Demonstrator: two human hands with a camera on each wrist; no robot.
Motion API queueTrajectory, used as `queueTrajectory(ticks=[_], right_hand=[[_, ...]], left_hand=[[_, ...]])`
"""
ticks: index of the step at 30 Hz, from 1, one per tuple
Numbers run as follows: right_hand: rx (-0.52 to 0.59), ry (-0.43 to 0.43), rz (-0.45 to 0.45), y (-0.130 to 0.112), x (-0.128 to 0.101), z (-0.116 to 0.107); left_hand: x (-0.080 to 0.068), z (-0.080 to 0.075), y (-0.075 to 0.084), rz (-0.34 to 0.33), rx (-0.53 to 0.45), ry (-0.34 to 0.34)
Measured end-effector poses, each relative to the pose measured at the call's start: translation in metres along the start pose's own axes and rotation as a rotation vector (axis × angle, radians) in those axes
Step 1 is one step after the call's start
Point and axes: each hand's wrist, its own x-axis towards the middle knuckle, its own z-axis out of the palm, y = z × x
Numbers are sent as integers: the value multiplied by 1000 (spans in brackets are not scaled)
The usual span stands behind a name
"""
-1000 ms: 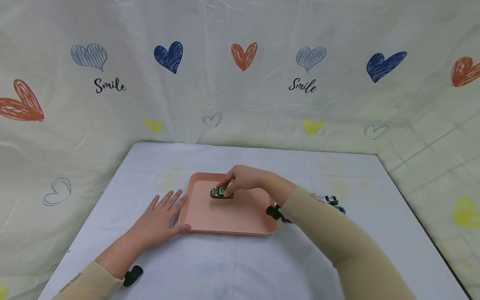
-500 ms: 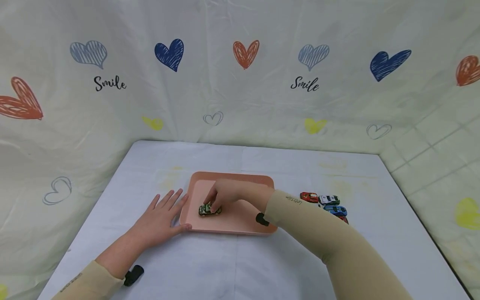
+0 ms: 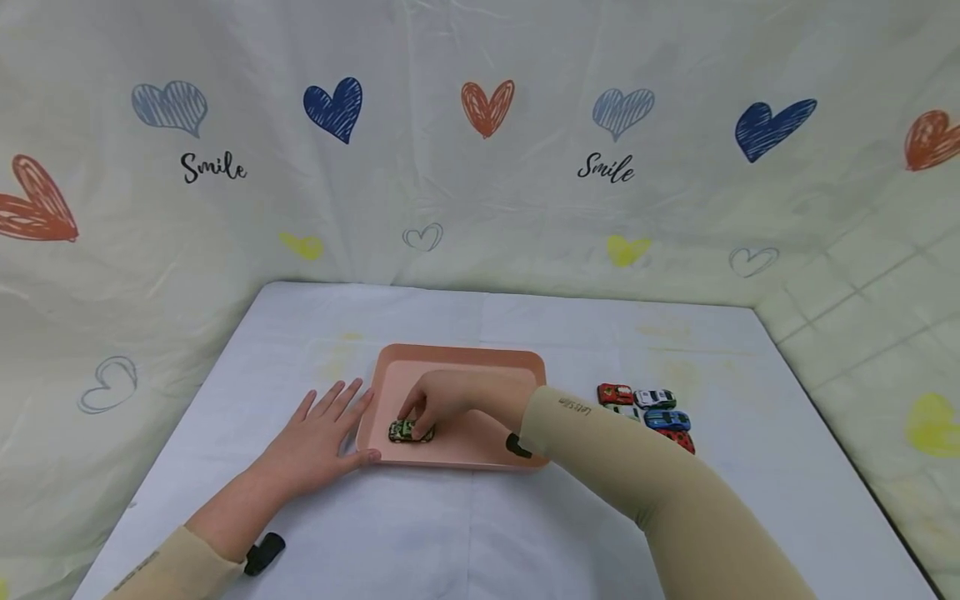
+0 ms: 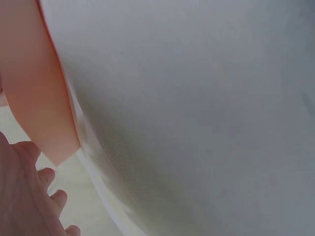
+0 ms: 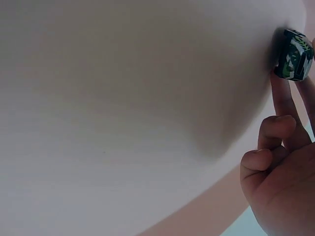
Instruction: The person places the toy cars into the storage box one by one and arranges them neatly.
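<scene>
A pink tray (image 3: pixel 480 367) lies on the white table. My right hand (image 3: pixel 431 407) pinches a small green toy car (image 3: pixel 405 432) against the tray's near left corner. In the right wrist view the green toy car (image 5: pixel 294 55) sits at my fingertips (image 5: pixel 281 98) on the tray floor (image 5: pixel 123 123). My left hand (image 3: pixel 318 437) lies flat on the table with straight fingers, its thumb against the tray's left front edge. The left wrist view shows the tray's corner (image 4: pixel 44 108) and part of my left hand (image 4: pixel 29 196).
Several toy cars (image 3: pixel 648 410), red, white, blue and others, are grouped on the table (image 3: pixel 675 517) right of the tray. A cloth printed with hearts (image 3: pixel 487 108) walls in the back and both sides.
My right hand has carried the green car from the tray's middle toward its near left corner and lowered it onto the tray. My left hand has stayed put.
</scene>
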Motion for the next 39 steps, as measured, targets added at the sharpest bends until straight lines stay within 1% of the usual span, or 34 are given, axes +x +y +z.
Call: queueTrajectory(ticks=[14, 26, 31, 39], right_hand=[[-38, 14, 10, -5, -1, 8], [-59, 14, -22, -3, -2, 9], [-56, 27, -30, -3, -4, 7], [-16, 37, -33, 1, -8, 2]], left_hand=[[-2, 1, 0, 1, -17, 10], [-2, 1, -1, 9, -3, 16], [-2, 2, -1, 14, 0, 14], [-2, 0, 0, 24, 4, 25]])
